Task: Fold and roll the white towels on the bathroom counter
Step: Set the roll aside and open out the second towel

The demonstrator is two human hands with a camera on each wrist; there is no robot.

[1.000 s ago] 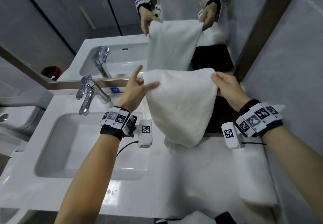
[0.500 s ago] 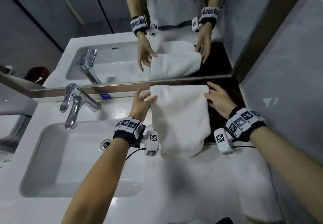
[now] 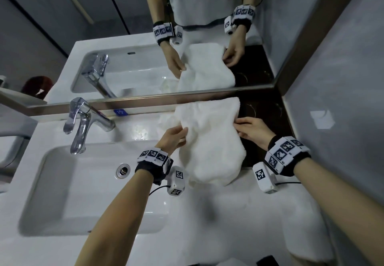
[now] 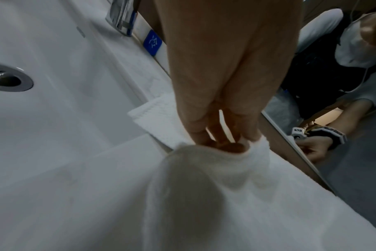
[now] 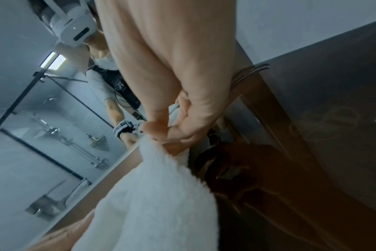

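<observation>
Both the left hand [image 3: 173,138] and right hand [image 3: 250,129] pinch the towel [image 3: 209,141] edges; the fold should be laid flat on the counter [image 3: 218,220], edges aligned, before rolling.

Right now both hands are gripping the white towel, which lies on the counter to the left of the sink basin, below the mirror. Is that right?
Not quite: the white towel lies to the right of the sink basin, not left, as the head view shows. The rest holds: the left hand and right hand both grip it, below the mirror.
</observation>
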